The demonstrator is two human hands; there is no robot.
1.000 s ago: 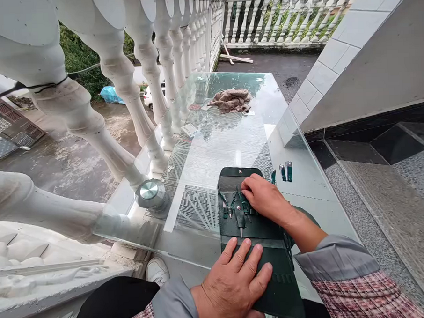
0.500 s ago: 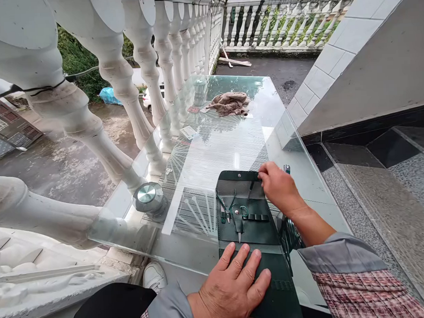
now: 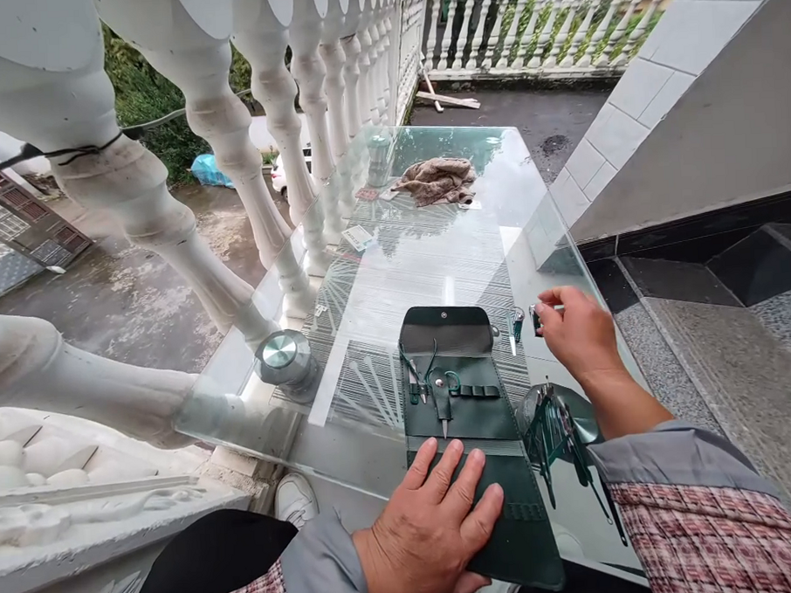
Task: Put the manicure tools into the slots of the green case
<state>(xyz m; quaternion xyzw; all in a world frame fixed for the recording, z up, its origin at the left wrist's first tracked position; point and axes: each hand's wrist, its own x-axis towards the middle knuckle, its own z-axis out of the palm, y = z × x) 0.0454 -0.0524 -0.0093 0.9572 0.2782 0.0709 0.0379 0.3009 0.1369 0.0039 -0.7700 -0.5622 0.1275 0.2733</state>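
Resting on the near flap of the open green case (image 3: 486, 422), your left hand (image 3: 432, 524) lies with fingers apart; your right hand (image 3: 581, 330) has thumb and forefinger at a small clipper (image 3: 536, 322), clamped or not I cannot tell. Handling it seems the current step; the next move calls for a sure pinch. Loose tools (image 3: 553, 429) lie right on the glass table (image 3: 433, 264), a brown cloth (image 3: 435, 182) far; white balustrade (image 3: 223, 160) left, stairs (image 3: 712, 344) right.

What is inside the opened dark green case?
Scissors, a nipper-like tool and a row of loops show in its upper part. The left hand covers part of the lower flap; anything beneath is hidden.
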